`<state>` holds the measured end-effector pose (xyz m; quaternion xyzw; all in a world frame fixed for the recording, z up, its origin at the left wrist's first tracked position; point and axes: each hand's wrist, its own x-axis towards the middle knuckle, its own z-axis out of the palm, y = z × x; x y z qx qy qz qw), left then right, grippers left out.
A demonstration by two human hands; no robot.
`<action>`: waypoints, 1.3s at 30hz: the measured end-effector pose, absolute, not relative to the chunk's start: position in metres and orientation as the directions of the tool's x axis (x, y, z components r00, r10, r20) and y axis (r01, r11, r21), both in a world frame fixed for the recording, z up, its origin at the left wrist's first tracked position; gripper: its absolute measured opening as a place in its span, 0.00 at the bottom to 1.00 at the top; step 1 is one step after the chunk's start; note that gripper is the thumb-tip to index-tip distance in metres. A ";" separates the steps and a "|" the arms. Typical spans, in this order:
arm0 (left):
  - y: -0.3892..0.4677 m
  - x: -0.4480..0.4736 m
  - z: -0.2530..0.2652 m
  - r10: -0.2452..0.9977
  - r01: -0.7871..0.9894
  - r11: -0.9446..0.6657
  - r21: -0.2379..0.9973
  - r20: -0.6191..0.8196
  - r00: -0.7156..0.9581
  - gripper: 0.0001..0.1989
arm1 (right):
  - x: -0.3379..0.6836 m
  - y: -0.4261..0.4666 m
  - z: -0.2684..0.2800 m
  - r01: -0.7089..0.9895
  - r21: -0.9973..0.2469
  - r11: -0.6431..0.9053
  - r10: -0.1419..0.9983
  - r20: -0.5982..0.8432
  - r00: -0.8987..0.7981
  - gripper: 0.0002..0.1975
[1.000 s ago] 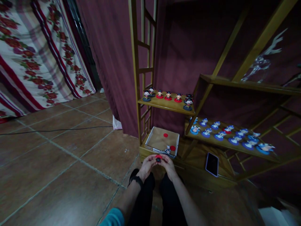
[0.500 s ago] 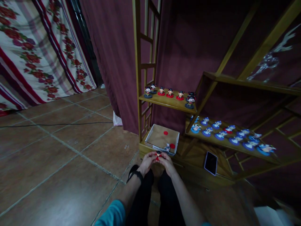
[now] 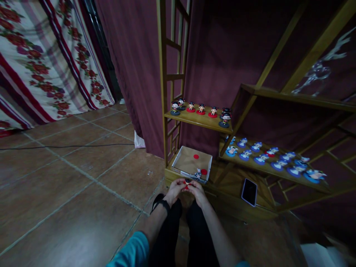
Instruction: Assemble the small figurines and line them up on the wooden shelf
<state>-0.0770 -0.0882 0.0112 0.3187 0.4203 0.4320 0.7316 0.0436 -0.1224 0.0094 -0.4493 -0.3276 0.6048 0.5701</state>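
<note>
Between my two hands I hold a small figurine (image 3: pixel 187 183) with a black top and a red lower part. My left hand (image 3: pixel 175 188) pinches it from the left, and my right hand (image 3: pixel 197 189) grips it from the other side. The fingers cover part of it. Just beyond the hands lies a shallow cardboard box (image 3: pixel 185 159) with white edges. Inside are a red disc (image 3: pixel 196 157), a second red disc (image 3: pixel 204 172) and a small black-and-white piece (image 3: pixel 197 173) too small to name.
Several figurines on red or dark bases stand on the upper shelf (image 3: pixel 194 117). Blue-based figurines, one with red, line the lower right shelf (image 3: pixel 251 163). A phone (image 3: pixel 249 192) lies on the cabinet's bottom board. A black cable (image 3: pixel 69 146) crosses the tiled floor.
Almost nothing differs. Both hands stay on the figurine in front of the box, with only a slight shift of the fingers and view.
</note>
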 end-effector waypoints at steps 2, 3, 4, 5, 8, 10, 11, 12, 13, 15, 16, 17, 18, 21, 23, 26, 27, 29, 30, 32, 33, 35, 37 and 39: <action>-0.089 -0.078 0.013 0.898 -0.362 0.428 0.828 -0.345 0.272 0.13 | 0.043 -0.122 0.010 -0.402 -0.905 -0.139 0.983 -0.176 0.055 0.12; -0.089 -0.078 0.013 0.897 -0.364 0.432 0.825 -0.349 0.272 0.12 | 0.043 -0.122 0.010 -0.411 -0.901 -0.136 0.983 -0.175 0.057 0.12; -0.089 -0.079 0.014 0.894 -0.367 0.438 0.821 -0.354 0.275 0.12 | 0.043 -0.122 0.010 -0.421 -0.897 -0.132 0.983 -0.172 0.059 0.12; -0.089 -0.080 0.015 0.891 -0.368 0.444 0.817 -0.357 0.282 0.12 | 0.043 -0.122 0.010 -0.433 -0.893 -0.126 0.984 -0.169 0.061 0.12; -0.089 -0.082 0.018 0.880 -0.372 0.461 0.806 -0.358 0.313 0.12 | 0.043 -0.122 0.008 -0.458 -0.881 -0.119 0.983 -0.168 0.068 0.12; -0.090 -0.082 0.019 0.877 -0.375 0.463 0.803 -0.356 0.322 0.13 | 0.043 -0.122 0.007 -0.459 -0.880 -0.123 0.981 -0.177 0.076 0.12; -0.090 -0.082 0.019 0.878 -0.376 0.462 0.803 -0.355 0.320 0.13 | 0.043 -0.122 0.006 -0.457 -0.881 -0.127 0.980 -0.182 0.079 0.13; -0.091 -0.082 0.020 0.880 -0.376 0.460 0.804 -0.355 0.316 0.12 | 0.044 -0.122 0.006 -0.452 -0.882 -0.132 0.979 -0.187 0.079 0.13; -0.091 -0.082 0.020 0.881 -0.374 0.458 0.806 -0.356 0.312 0.13 | 0.044 -0.122 0.005 -0.445 -0.885 -0.139 0.978 -0.192 0.077 0.13; -0.092 -0.082 0.020 0.883 -0.367 0.455 0.811 -0.358 0.304 0.13 | 0.044 -0.122 0.005 -0.428 -0.892 -0.146 0.978 -0.194 0.070 0.13; -0.092 -0.082 0.020 0.884 -0.363 0.454 0.813 -0.360 0.300 0.14 | 0.044 -0.122 0.005 -0.423 -0.895 -0.146 0.979 -0.191 0.067 0.12; -0.092 -0.082 0.020 0.883 -0.360 0.455 0.814 -0.362 0.298 0.14 | 0.044 -0.122 0.005 -0.422 -0.896 -0.142 0.981 -0.185 0.064 0.12; -0.092 -0.082 0.020 0.882 -0.357 0.457 0.815 -0.363 0.299 0.14 | 0.044 -0.122 0.005 -0.426 -0.895 -0.136 0.982 -0.179 0.062 0.12; -0.093 -0.082 0.021 0.879 -0.353 0.462 0.814 -0.366 0.305 0.13 | 0.044 -0.122 0.005 -0.439 -0.889 -0.134 0.983 -0.177 0.058 0.11; -0.092 -0.082 0.021 0.881 -0.357 0.460 0.813 -0.366 0.301 0.13 | 0.044 -0.122 0.006 -0.439 -0.888 -0.139 0.981 -0.183 0.060 0.12; -0.091 -0.083 0.020 0.879 -0.371 0.461 0.806 -0.359 0.313 0.11 | 0.044 -0.122 0.006 -0.449 -0.883 -0.136 0.980 -0.187 0.070 0.13; -0.091 -0.083 0.020 0.877 -0.373 0.464 0.804 -0.355 0.325 0.10 | 0.044 -0.122 0.007 -0.453 -0.881 -0.136 0.979 -0.191 0.077 0.13; -0.090 -0.084 0.019 0.869 -0.374 0.472 0.799 -0.351 0.348 0.10 | 0.044 -0.122 0.007 -0.447 -0.883 -0.143 0.975 -0.204 0.091 0.12; -0.090 -0.084 0.018 0.867 -0.374 0.474 0.797 -0.350 0.354 0.11 | 0.043 -0.122 0.007 -0.442 -0.885 -0.147 0.973 -0.210 0.097 0.12; -0.090 -0.084 0.017 0.867 -0.377 0.474 0.795 -0.349 0.355 0.11 | 0.043 -0.121 0.006 -0.434 -0.889 -0.149 0.971 -0.215 0.106 0.10; -0.090 -0.084 0.017 0.870 -0.380 0.471 0.796 -0.347 0.351 0.11 | 0.043 -0.121 0.006 -0.433 -0.889 -0.148 0.972 -0.213 0.104 0.10; -0.091 -0.084 0.016 0.874 -0.384 0.466 0.797 -0.346 0.341 0.12 | 0.043 -0.121 0.005 -0.436 -0.888 -0.147 0.973 -0.209 0.098 0.10; -0.091 -0.084 0.016 0.876 -0.382 0.462 0.800 -0.346 0.334 0.12 | 0.043 -0.120 0.004 -0.441 -0.885 -0.151 0.972 -0.213 0.095 0.11; -0.092 -0.084 0.016 0.877 -0.378 0.460 0.804 -0.344 0.336 0.13 | 0.043 -0.120 0.005 -0.452 -0.878 -0.155 0.971 -0.219 0.091 0.11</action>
